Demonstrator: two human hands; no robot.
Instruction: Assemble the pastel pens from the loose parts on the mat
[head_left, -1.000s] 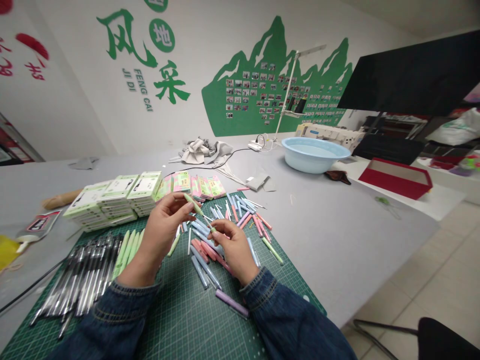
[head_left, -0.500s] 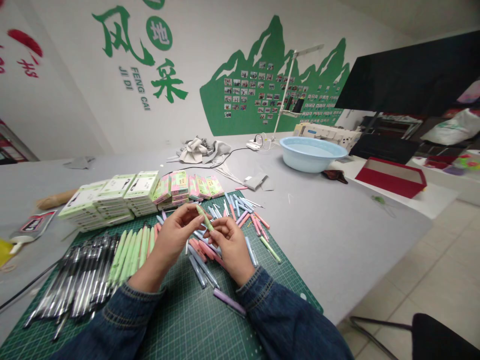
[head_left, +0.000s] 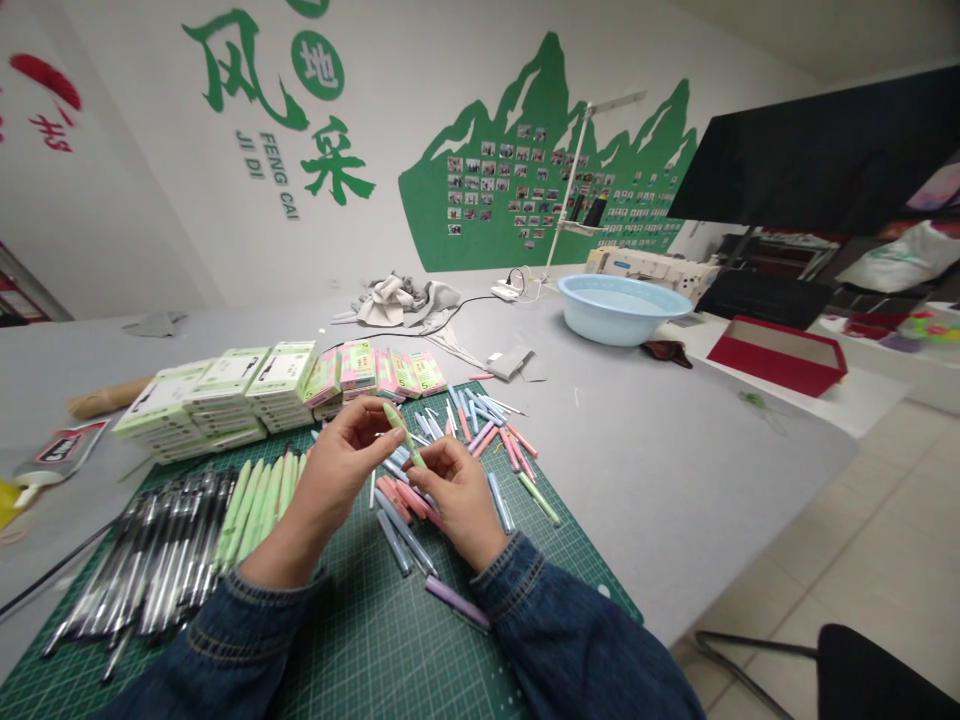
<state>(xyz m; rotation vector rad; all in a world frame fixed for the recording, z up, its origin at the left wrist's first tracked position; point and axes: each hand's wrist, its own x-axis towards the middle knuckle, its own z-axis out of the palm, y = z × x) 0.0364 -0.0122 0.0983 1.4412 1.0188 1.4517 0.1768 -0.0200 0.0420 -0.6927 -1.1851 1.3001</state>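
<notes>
Left hand [head_left: 339, 482], right hand [head_left: 457, 502], pinching one green pen [head_left: 403, 435] (pale barrel)

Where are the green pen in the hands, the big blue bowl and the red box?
Green pen [head_left: 403, 436]: head view, on the middle of its barrel.
Blue bowl [head_left: 616, 330]: head view, on its outer wall.
Red box [head_left: 772, 370]: head view, on its long front side.
</notes>
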